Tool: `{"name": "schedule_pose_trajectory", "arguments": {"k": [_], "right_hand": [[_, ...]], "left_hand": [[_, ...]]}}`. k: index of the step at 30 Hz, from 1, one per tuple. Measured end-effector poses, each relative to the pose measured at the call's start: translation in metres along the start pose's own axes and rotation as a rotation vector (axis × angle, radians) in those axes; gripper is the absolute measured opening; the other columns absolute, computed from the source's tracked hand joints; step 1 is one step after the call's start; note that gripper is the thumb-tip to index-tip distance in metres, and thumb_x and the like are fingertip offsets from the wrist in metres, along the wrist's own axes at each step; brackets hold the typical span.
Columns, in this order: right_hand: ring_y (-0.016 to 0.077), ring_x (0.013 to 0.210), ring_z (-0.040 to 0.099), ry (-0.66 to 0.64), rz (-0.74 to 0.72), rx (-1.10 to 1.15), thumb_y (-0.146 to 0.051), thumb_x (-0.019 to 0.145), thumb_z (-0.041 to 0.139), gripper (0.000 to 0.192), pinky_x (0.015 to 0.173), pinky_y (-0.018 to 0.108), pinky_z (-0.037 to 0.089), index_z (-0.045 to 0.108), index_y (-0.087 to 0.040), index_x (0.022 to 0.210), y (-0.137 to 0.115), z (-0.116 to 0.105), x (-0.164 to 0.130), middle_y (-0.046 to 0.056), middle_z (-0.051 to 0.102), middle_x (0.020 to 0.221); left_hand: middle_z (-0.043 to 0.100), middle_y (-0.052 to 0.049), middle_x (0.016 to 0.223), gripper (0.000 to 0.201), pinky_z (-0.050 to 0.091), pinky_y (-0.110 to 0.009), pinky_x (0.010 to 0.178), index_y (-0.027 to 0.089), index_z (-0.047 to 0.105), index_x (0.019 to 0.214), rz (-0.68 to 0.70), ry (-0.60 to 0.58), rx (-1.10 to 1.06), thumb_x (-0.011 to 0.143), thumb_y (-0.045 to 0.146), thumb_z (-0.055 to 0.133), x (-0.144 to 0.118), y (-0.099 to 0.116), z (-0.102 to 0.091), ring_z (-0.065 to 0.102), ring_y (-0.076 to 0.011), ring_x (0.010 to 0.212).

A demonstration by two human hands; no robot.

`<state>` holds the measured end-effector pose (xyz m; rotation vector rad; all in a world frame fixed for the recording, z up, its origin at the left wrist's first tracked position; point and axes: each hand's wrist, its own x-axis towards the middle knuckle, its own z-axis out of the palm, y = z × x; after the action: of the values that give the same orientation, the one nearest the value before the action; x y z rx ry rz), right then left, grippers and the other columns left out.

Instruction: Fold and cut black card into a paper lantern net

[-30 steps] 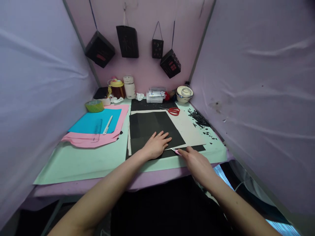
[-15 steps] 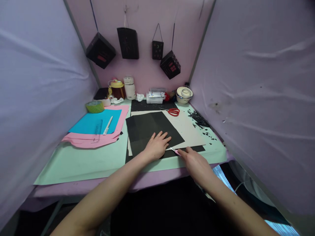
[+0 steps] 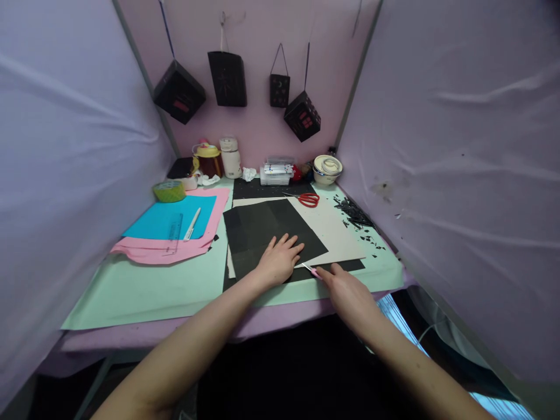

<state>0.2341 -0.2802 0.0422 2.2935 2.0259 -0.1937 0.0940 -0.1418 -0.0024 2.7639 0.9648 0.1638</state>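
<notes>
Pinning the black paper sheet [image 3: 271, 227] flat on the cream board [image 3: 336, 230]: left hand [image 3: 277, 261], palm spread, likely to stop slip. Right hand [image 3: 345, 289] closed around a small pink-handled craft knife [image 3: 311, 270] at the sheet's near corner. Red-handled scissors [image 3: 308, 199] and black paper offcuts [image 3: 354, 214] lie behind, clear.

The left hand [image 3: 276, 261] lies flat, fingers spread, on a black paper sheet [image 3: 266, 227] that sits skewed on a cream board [image 3: 336, 230], while the right hand [image 3: 347, 291] grips a pink craft knife [image 3: 311, 270] whose tip meets the sheet's near right edge. To the left, a blue sheet [image 3: 168, 217] carrying a clear ruler [image 3: 173, 232] and a white pen [image 3: 191, 223] lies on pink paper [image 3: 175, 248], with a green tape roll [image 3: 168, 190] behind. Red-handled scissors [image 3: 306, 199] and black paper scraps [image 3: 354, 214] lie to the right, and four black paper lanterns [image 3: 227, 78] hang on the back wall.
</notes>
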Motion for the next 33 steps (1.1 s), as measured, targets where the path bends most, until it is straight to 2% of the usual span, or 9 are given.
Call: {"name": "schedule_pose_trajectory", "arguments": {"k": [7,12,14,16,18,21,25,29,33], "right_hand": [[0.0173,0.078,0.06,0.028,-0.013,0.082,-0.015,0.092,0.038,0.043,0.062,0.026,0.035,0.05,-0.027,0.131,0.023,0.003,-0.005,0.008,0.056,0.101],[0.0184,0.084,0.06,0.071,-0.038,0.234,-0.02,0.09,0.043,0.04,0.07,0.026,0.039,0.052,-0.024,0.129,0.045,0.012,-0.008,0.006,0.058,0.098],[0.0181,0.085,0.061,0.067,-0.081,0.327,-0.02,0.09,0.042,0.039,0.073,0.027,0.042,0.054,-0.025,0.127,0.048,0.015,-0.007,0.005,0.06,0.098],[0.019,0.087,0.062,0.053,-0.139,0.429,-0.025,0.092,0.04,0.037,0.077,0.029,0.044,0.056,-0.026,0.126,0.048,0.016,-0.007,0.006,0.063,0.099],[0.0213,0.095,0.062,0.045,-0.187,0.535,-0.032,0.094,0.038,0.036,0.084,0.033,0.046,0.058,-0.026,0.124,0.046,0.017,-0.006,0.007,0.066,0.107],[0.0235,0.113,0.057,0.071,-0.186,0.667,-0.037,0.095,0.037,0.04,0.096,0.039,0.043,0.053,-0.025,0.13,0.04,0.021,-0.006,0.009,0.06,0.127],[0.0204,0.121,0.051,0.13,-0.218,0.728,-0.033,0.095,0.038,0.046,0.101,0.038,0.041,0.038,-0.027,0.141,0.027,0.028,-0.007,0.008,0.05,0.137],[0.0184,0.103,0.057,0.093,-0.283,0.669,-0.024,0.092,0.044,0.046,0.093,0.034,0.045,0.043,-0.028,0.138,0.009,0.032,-0.011,0.007,0.058,0.111],[0.0171,0.091,0.058,0.042,-0.295,0.643,-0.018,0.09,0.044,0.047,0.086,0.031,0.047,0.046,-0.027,0.137,-0.008,0.036,-0.015,0.006,0.056,0.1]], "left_hand": [[0.034,-0.006,0.151,0.043,0.016,-0.056,0.112,0.025,0.046,0.136,-0.102,0.025,-0.075,0.095,0.028,0.037,0.013,-0.003,0.002,0.022,-0.0296,0.141],[0.035,-0.011,0.15,0.047,0.024,-0.055,0.111,0.019,0.046,0.136,-0.259,0.028,-0.175,0.09,0.017,0.034,0.025,-0.015,-0.014,0.027,-0.029,0.14],[0.033,-0.008,0.151,0.05,0.028,-0.042,0.112,0.02,0.043,0.138,-0.221,0.036,-0.205,0.089,0.016,0.034,0.018,-0.026,-0.027,0.031,-0.0219,0.139],[0.034,-0.002,0.151,0.046,0.025,-0.033,0.114,0.023,0.047,0.135,-0.049,0.035,-0.249,0.09,0.018,0.036,0.004,-0.038,-0.037,0.032,-0.0156,0.138],[0.037,0.002,0.149,0.041,0.019,-0.037,0.116,0.028,0.056,0.126,0.131,-0.047,-0.238,0.092,0.019,0.036,-0.011,-0.049,-0.042,0.029,-0.0157,0.139],[0.037,0.004,0.149,0.043,0.011,-0.05,0.115,0.033,0.056,0.126,0.19,-0.125,-0.149,0.093,0.017,0.035,-0.025,-0.058,-0.036,0.021,-0.02,0.142],[0.036,0.0,0.15,0.044,0.013,-0.054,0.113,0.033,0.048,0.134,0.081,-0.06,-0.066,0.097,0.022,0.028,-0.014,-0.055,-0.019,0.021,-0.0234,0.142],[0.034,-0.007,0.151,0.044,0.019,-0.055,0.11,0.028,0.05,0.134,-0.128,0.013,-0.044,0.095,0.021,0.031,0.009,-0.047,-0.012,0.024,-0.0294,0.14],[0.03,-0.008,0.152,0.046,0.02,-0.056,0.11,0.028,0.05,0.134,-0.205,0.018,-0.074,0.093,0.018,0.033,0.018,-0.045,-0.013,0.022,-0.0324,0.14]]}}
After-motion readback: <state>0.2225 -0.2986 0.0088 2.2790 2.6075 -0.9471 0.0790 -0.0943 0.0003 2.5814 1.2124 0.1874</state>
